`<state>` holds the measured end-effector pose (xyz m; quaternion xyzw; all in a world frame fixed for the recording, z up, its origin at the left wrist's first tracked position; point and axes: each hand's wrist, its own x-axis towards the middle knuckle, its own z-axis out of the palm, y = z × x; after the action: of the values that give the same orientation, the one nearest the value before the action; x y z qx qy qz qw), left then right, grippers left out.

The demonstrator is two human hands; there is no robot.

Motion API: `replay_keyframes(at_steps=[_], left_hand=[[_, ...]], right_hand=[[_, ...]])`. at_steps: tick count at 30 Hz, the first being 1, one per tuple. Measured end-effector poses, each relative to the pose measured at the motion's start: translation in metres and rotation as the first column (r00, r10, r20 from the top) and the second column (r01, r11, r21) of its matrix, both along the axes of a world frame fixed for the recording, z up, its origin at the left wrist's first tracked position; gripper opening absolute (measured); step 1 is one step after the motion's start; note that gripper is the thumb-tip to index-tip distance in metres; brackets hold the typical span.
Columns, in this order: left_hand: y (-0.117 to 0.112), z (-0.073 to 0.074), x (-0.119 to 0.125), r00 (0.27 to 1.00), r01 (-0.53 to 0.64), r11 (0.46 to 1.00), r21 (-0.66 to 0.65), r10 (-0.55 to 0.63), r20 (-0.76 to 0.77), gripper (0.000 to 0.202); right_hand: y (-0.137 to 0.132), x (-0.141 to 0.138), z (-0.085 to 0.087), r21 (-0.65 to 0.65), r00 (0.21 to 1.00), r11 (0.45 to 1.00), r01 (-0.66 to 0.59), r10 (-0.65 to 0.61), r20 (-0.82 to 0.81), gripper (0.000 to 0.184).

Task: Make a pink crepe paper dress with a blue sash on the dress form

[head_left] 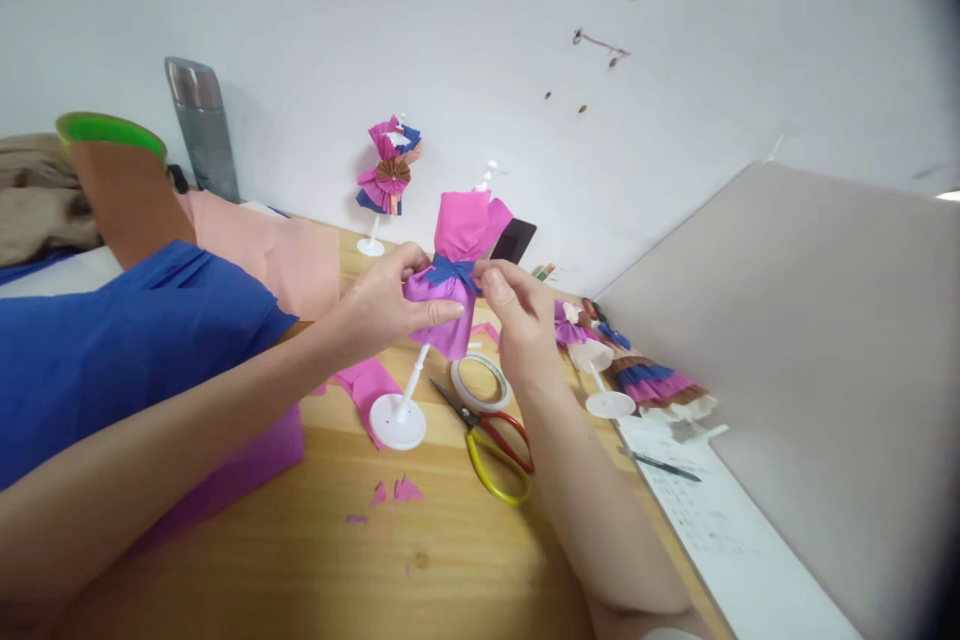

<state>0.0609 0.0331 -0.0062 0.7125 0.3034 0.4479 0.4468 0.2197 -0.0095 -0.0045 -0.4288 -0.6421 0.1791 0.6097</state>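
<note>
A small white dress form on a stand (400,422) wears a crepe-paper dress (463,223), pink above and purple below, and leans to the right. Round its waist runs a blue paper band (452,271), gathered at the front. From the left, my left hand (401,295) grips the dress, its thumb across the purple skirt and its fingers partly hidden behind. At the band's right end, my right hand (517,305) has thumb and index finger pinched on the blue paper. Below lie scissors (487,440) with red and yellow handles and a roll of white tape (480,382).
Blue crepe paper (135,340) and peach paper (277,255) spread over the left side. A tumbler (202,130) stands behind. Another dressed form (390,170) is by the wall; more paper dresses (645,380) lie right, near a pen (664,466) on a written sheet (720,520).
</note>
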Motion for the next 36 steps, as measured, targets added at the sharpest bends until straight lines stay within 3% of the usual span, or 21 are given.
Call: replay_keyframes(at_steps=[3,5,9,12,14,16,19,21,26,30,34,36], left_hand=[[0.002,-0.002,0.001,0.999,0.021,1.0,0.003,-0.021,0.027,0.043],[0.002,-0.001,-0.001,1.0,0.022,1.0,-0.002,-0.022,-0.002,0.044],[0.003,0.002,-0.009,0.992,-0.003,0.998,-0.055,-0.004,-0.123,0.04],[0.007,0.003,-0.016,0.976,-0.151,0.988,0.03,0.154,-0.156,0.046],[0.01,0.003,-0.018,0.968,-0.224,0.971,0.085,0.232,-0.099,0.045],[0.012,0.003,-0.017,0.987,-0.152,0.985,0.078,0.155,-0.035,0.045],[0.014,0.003,-0.014,0.996,0.085,0.996,0.017,-0.086,0.022,0.046],[0.014,0.002,-0.012,0.988,0.145,0.988,-0.045,-0.143,0.053,0.044],[0.016,-0.005,-0.011,0.97,0.206,0.964,-0.169,-0.179,0.164,0.036],[0.014,-0.005,-0.012,0.972,0.189,0.956,-0.224,-0.149,0.18,0.033],[0.009,0.001,-0.013,0.969,0.183,0.952,-0.244,-0.134,0.207,0.03],[0.006,0.004,-0.013,0.968,0.18,0.948,-0.261,-0.124,0.218,0.032]], right_hand=[[0.004,-0.003,-0.003,-0.116,0.97,0.97,-0.213,0.196,-0.143,0.015],[0.005,-0.005,-0.004,-0.157,0.944,0.946,-0.283,0.245,-0.221,0.011],[0.005,-0.007,-0.007,-0.154,0.928,0.942,-0.297,0.247,-0.279,0.009],[0.008,-0.01,-0.009,-0.147,0.919,0.939,-0.312,0.259,-0.298,0.016],[0.01,-0.011,-0.012,-0.153,0.912,0.936,-0.316,0.256,-0.32,0.019],[0.012,-0.012,-0.014,-0.157,0.909,0.937,-0.311,0.245,-0.337,0.02],[0.012,-0.012,-0.016,-0.154,0.909,0.939,-0.308,0.243,-0.339,0.018],[0.011,-0.012,-0.016,-0.151,0.906,0.936,-0.317,0.251,-0.341,0.017],[0.005,-0.016,-0.015,-0.188,0.888,0.922,-0.339,0.246,-0.389,0.017],[0.003,-0.019,-0.013,-0.226,0.868,0.9,-0.373,0.252,-0.428,0.018],[0.004,-0.015,-0.011,-0.248,0.911,0.903,-0.352,0.268,-0.313,0.027],[0.004,-0.012,-0.01,-0.216,0.95,0.933,-0.287,0.248,-0.19,0.028]])
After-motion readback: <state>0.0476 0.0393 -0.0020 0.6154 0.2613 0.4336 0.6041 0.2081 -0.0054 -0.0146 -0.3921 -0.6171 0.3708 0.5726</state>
